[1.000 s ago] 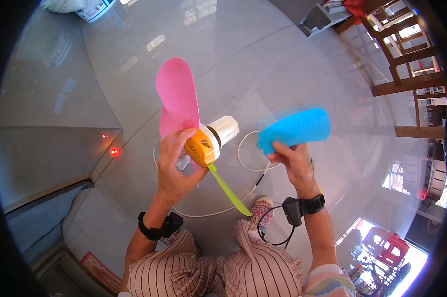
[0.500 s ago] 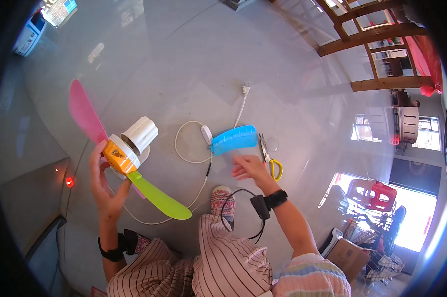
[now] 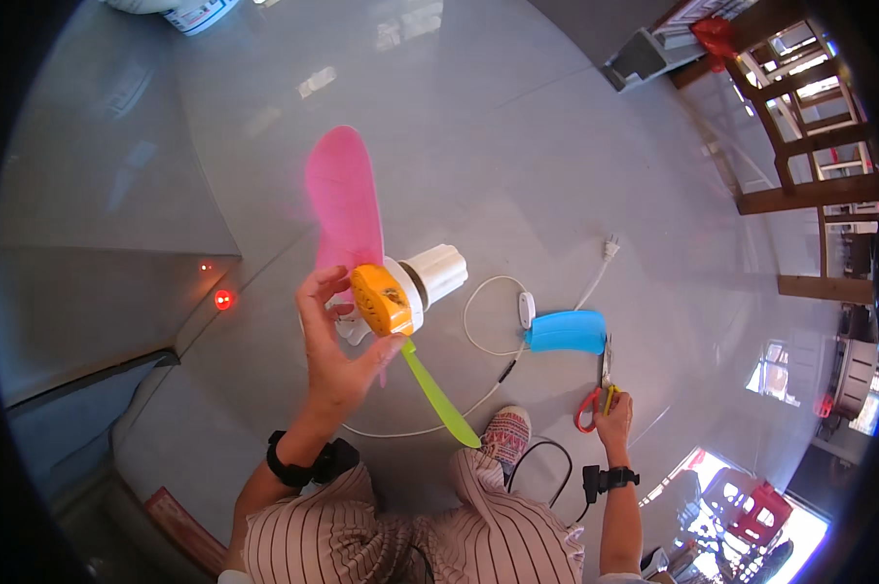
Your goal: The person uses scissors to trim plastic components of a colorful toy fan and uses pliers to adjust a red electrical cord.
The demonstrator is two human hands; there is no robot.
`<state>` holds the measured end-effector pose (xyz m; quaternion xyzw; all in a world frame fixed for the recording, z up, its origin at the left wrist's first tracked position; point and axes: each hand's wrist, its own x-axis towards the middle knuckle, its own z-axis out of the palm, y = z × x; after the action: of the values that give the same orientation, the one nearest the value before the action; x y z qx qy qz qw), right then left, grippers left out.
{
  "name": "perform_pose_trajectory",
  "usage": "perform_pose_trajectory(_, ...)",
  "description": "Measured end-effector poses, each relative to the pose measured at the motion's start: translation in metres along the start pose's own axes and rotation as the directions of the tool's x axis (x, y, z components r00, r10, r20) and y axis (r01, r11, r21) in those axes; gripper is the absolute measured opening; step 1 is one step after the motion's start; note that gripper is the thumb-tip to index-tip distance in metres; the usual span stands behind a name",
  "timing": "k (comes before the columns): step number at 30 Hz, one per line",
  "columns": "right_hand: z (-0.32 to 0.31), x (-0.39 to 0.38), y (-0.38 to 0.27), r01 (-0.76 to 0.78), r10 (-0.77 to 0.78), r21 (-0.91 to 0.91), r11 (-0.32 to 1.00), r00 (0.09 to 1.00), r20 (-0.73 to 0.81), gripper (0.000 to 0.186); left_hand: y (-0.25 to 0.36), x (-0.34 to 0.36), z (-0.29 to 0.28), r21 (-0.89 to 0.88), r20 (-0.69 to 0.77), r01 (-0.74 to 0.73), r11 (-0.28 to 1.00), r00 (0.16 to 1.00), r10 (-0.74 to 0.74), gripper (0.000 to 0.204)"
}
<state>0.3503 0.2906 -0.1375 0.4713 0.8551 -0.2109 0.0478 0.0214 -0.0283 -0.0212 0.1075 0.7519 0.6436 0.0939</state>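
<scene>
A: What has just changed?

B: The blue blade (image 3: 568, 332) now lies on the floor (image 3: 537, 165), let go. The right hand (image 3: 612, 419) has moved from it to the scissors (image 3: 607, 372), its fingers closed around one yellow handle. That leaves the left hand (image 3: 337, 375) alone holding the fan (image 3: 400, 298).

A: How, and where?

B: Left of centre, in front of the knees. Thumb and fingers pinch the orange hub (image 3: 379, 300). A pink blade (image 3: 344, 185) points away from the person; a green blade (image 3: 439, 394) slants back toward the right foot (image 3: 506, 435).

A: What else is around?

B: A white cord (image 3: 466, 311) loops between fan and blue blade, its plug (image 3: 611, 247) farther out. The scissors' tips crowd the blue blade's right end; I cannot tell whether they touch. A red light (image 3: 224, 300) glows at left.
</scene>
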Motion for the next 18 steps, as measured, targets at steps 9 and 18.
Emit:
perform_pose_trajectory(9,-0.002,-0.013,0.018,-0.213,0.194,0.155,0.965,0.972,0.129,0.023,0.025,0.013,0.000,0.292,0.041,0.136,0.947,0.987,-0.155,0.071)
perform_pose_trajectory(18,-0.067,-0.058,-0.072,-0.353,0.348,0.624,0.698,0.928,0.135,0.017,0.019,0.014,0.002,0.309,0.025,0.113,0.944,0.992,-0.127,0.063)
